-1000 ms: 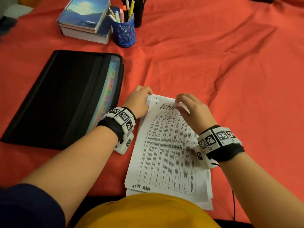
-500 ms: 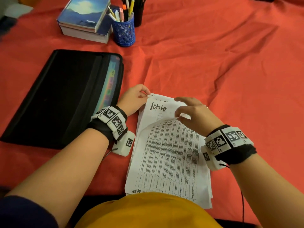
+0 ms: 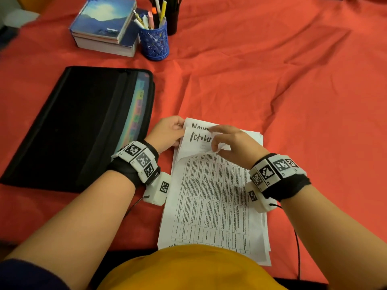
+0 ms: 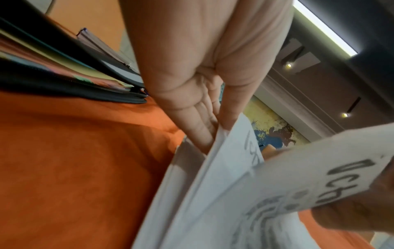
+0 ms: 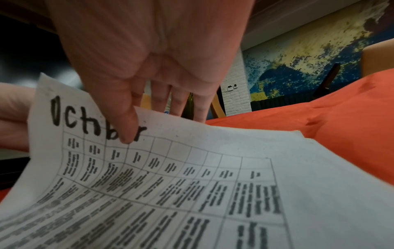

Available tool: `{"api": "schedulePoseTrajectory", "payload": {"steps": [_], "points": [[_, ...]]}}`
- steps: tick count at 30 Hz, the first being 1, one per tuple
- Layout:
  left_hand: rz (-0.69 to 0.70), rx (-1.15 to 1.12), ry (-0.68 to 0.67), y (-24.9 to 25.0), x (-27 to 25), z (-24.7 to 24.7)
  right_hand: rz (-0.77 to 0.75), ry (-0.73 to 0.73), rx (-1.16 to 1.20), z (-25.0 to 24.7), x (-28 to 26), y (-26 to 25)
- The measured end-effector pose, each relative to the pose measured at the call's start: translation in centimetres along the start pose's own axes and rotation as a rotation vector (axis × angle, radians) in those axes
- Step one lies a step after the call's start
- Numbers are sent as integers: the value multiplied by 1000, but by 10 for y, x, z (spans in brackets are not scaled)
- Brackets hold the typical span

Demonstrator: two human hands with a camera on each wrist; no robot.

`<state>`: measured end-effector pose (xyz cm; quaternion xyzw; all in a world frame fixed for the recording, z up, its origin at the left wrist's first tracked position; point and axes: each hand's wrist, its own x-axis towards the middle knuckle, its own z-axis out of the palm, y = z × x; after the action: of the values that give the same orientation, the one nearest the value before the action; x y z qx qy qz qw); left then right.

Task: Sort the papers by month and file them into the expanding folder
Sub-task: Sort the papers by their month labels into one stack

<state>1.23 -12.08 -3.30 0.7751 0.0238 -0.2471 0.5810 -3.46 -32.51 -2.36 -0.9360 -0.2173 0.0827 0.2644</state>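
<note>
**Papers fanned beside the open folder**

The stack of papers (image 3: 211,197) lies flat on the cloth just right of the expanding folder (image 3: 79,126), white sheets printed with dense tables. Its top sheets are curled up at the far end — one (image 5: 149,168) reads "October" in black marker, a second beneath it (image 3: 199,139) also shows "October", and the sheet under that (image 3: 199,125) begins "Nov". The folder is black and lies flat with its long open edge facing the papers — coloured tabbed dividers (image 3: 138,109) show along that edge.
</note>
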Motion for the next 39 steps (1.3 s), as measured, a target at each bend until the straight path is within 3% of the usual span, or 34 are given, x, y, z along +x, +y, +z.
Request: {"api": "schedulePoseTrajectory", "payload": {"steps": [5,8,10,13,16,18,22,24,26,30,35,39], "points": [[-3,-9,24,1,-4,0,-55,92,7,-6,-4,-8],[4,-22,27,0,-8,-6,66,151,72,-9,-13,-10],[22,-8,-50,0,-12,-8,122,155,61,-8,-17,-8],[27,-45,-206,5,-18,-8,-9,264,-86,-8,-15,-1],[27,-12,-311,12,-19,-5,-53,171,-72,-7,-9,-2],[27,54,-247,13,-14,-7,-76,138,-49,-6,-9,-6],[155,430,81,3,4,-11,13,160,29,1,-16,-15],[149,608,74,-3,9,-10,27,145,52,5,-20,-20],[166,664,71,-6,11,-7,-78,153,23,8,-23,-21],[276,602,211,-5,7,-6,-134,132,-5,13,-26,-18],[183,296,10,2,-3,-6,-94,265,-86,14,-22,-10],[170,126,17,5,-6,-6,-118,273,-133,14,-11,-9]]}}
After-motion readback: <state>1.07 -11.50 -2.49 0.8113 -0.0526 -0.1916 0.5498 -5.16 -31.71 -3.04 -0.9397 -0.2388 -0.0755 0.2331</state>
